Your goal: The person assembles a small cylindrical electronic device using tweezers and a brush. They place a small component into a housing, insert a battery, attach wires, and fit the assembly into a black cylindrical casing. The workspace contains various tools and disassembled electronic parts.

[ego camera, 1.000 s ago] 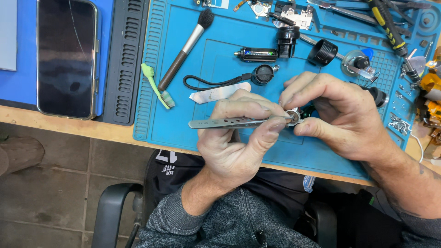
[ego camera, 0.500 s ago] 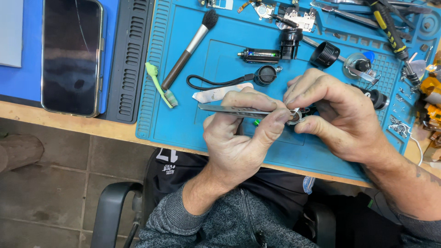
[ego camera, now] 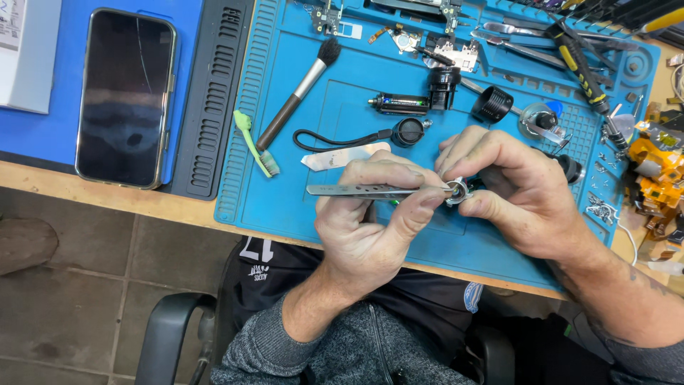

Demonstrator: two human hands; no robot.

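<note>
Over the blue mat [ego camera: 299, 192], the left hand [ego camera: 370, 228] pinches metal tweezers [ego camera: 370, 190] between thumb and curled fingers, their tips touching a small silvery ring [ego camera: 456, 191] that the right hand [ego camera: 520, 192] grips tightly between thumb and bent fingertips.

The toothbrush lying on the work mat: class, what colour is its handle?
Light green: the toothbrush shows clearly in the head view, beside the dark-handled brush.

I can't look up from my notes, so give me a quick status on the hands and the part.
Left hand pinches metal tweezers, tips at small round metal part. Right hand grips that part over blue mat. Nothing between them.
</note>
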